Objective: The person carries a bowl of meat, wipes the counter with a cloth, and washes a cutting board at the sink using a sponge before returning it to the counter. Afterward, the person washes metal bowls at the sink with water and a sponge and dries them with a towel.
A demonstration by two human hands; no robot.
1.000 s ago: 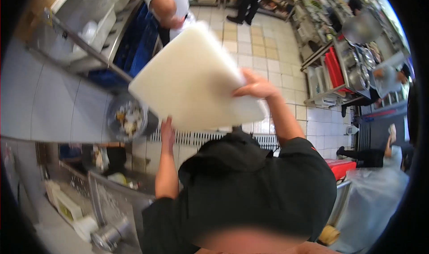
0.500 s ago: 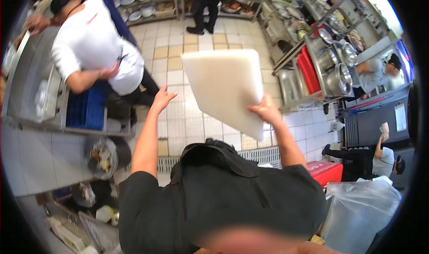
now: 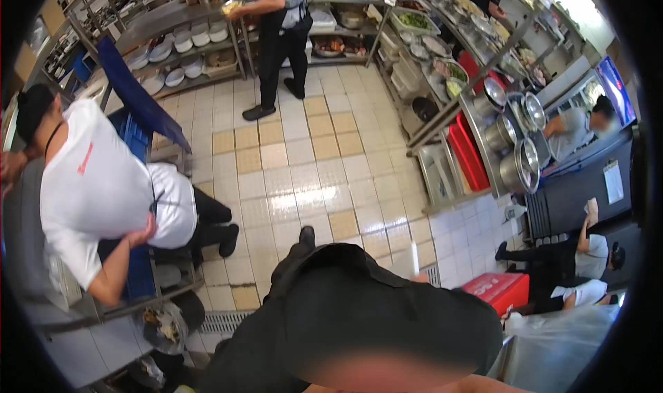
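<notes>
A white cutting board (image 3: 406,262) shows only as a small upright piece past the right side of my dark clothing. At its lower edge a sliver of my right hand (image 3: 420,278) holds it, while my body hides the rest of the hand and board. My left hand is out of sight.
To the left a person in a white shirt (image 3: 103,179) stands at a counter, above a waste bin (image 3: 166,327). Ahead, another person (image 3: 280,48) stands by shelves of bowls. Metal pots (image 3: 519,168) and a red box (image 3: 496,293) are on the right. Tiled floor (image 3: 297,179) lies between.
The board has gone from in front of me down to my right side. My left hand has dropped out of view. The view has shifted, and my foot now shows ahead.
</notes>
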